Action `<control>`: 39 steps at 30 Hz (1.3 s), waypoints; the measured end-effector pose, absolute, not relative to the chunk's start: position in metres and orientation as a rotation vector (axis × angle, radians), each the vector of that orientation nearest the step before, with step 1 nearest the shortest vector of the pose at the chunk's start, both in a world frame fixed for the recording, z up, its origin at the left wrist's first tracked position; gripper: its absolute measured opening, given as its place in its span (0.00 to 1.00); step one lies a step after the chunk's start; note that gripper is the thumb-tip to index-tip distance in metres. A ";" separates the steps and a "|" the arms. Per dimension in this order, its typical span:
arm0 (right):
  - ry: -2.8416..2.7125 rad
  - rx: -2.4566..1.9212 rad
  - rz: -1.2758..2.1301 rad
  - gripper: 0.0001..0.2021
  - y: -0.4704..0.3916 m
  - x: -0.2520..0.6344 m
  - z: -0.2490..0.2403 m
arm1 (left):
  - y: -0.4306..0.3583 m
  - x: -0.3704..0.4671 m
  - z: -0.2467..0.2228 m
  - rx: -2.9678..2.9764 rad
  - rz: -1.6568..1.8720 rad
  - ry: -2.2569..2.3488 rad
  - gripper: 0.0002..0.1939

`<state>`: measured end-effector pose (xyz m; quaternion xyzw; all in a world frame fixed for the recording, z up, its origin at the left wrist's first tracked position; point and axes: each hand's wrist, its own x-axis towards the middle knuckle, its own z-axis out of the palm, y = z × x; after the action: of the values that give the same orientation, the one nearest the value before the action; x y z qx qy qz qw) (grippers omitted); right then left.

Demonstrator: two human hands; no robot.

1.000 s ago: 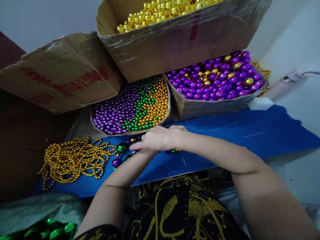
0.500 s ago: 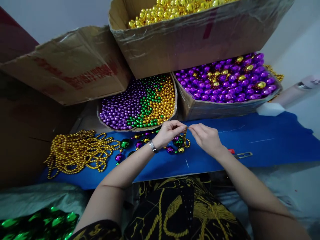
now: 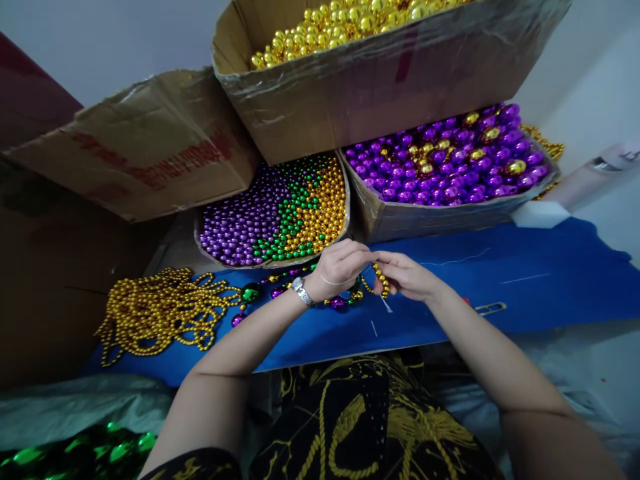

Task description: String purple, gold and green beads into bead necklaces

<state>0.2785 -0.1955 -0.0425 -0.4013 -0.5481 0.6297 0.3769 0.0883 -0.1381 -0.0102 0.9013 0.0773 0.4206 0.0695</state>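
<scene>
"Where's the piece you're working on?"

"Right under my fingertips: a short strand of small, round, shiny gold beads (image 3: 381, 281). It hangs just below where my left hand (image 3: 343, 268) and right hand (image 3: 406, 277) meet, its lower part close in front of my right fingers."

"And the hands themselves?"

"Together, tips pinched at the strand's top end. Exactly what's caught between them I can't tell; my own fingers cover it."

"What could spoil it?"

"The thin white thread (image 3: 386, 305), I'd say. Its end pokes out loose below the beads. If my pinch slackened, the thread might slip and the strand drop; if I tugged too hard, it might snap."

"Anything nearby to snag on?"

"Take the brown cardboard box (image 3: 349, 217) of small purple, green and gold beads as the mark. In front of it, partly behind my left hand, lies a strand of big glossy purple, green and gold balls (image 3: 339, 303); the gold beads could catch there. In front of the box and to its left sits a tangled heap of gold bead strings (image 3: 160, 317), easily dragged if a loop hooked. Both lie on the blue-covered tabletop (image 3: 470, 273)."
</scene>
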 end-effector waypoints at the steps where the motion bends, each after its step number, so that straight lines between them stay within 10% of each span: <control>1: -1.430 -1.002 1.645 0.26 -0.195 0.279 -0.042 | -0.138 0.089 -0.012 2.726 1.284 0.226 0.12; 5: -1.699 -1.165 1.213 0.18 -0.200 0.285 -0.032 | -0.142 0.088 -0.013 2.649 1.208 0.309 0.10; 11: -2.092 -1.396 -0.418 0.12 -0.228 0.272 -0.017 | -0.146 0.092 -0.010 1.877 0.834 0.673 0.06; 15: -2.215 -1.259 -0.731 0.11 -0.240 0.258 -0.024 | -0.148 0.095 -0.011 1.575 0.749 0.673 0.09; 23: -2.139 -1.504 -0.436 0.16 -0.224 0.283 -0.022 | -0.149 0.090 -0.004 2.176 0.835 0.831 0.05; 30: -2.239 -1.495 -0.270 0.17 -0.240 0.262 -0.020 | -0.144 0.094 -0.016 1.466 0.741 0.675 0.12; 39: -1.592 -1.221 1.025 0.17 -0.211 0.282 -0.028 | -0.154 0.088 0.004 2.215 0.947 0.425 0.04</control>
<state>0.2817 -0.2108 -0.0278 -0.4893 -0.6381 0.4108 0.4297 0.0882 -0.1535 0.0039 0.8513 0.1632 0.3641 0.3407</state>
